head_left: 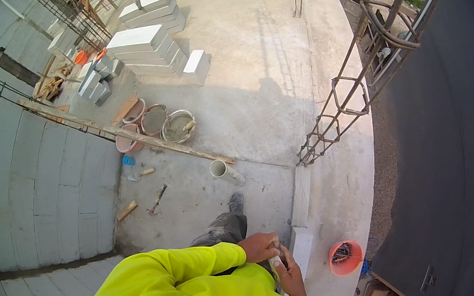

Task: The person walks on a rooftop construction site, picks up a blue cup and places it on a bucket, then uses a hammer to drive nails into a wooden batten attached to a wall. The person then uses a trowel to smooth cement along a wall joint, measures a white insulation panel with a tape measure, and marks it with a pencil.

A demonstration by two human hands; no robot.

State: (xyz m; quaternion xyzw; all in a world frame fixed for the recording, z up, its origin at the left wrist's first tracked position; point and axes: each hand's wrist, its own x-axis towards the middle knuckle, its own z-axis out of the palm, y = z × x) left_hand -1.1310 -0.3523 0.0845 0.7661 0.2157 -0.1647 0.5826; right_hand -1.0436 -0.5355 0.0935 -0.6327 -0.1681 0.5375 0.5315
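Note:
My left hand [259, 247] and my right hand [290, 277] meet close in front of my body, below the dark boot. Between them is a small pale piece [275, 262], mostly covered by my fingers; its kind cannot be made out. The fingers of my right hand curl around it, and my left fingertips press together at its upper end. Just right of the hands lies a white block [301, 244] on the ledge. Farther right, an orange bucket [345, 257] holds dark, thin pieces.
A wooden plank [167, 146] crosses the floor near buckets of grey mortar [178, 126]. An upright plastic pipe [226, 172], a hammer [157, 200] and a trowel [141, 173] are ahead. White blocks [147, 51] stand stacked beyond. A rebar column [333, 115] rises at the right edge.

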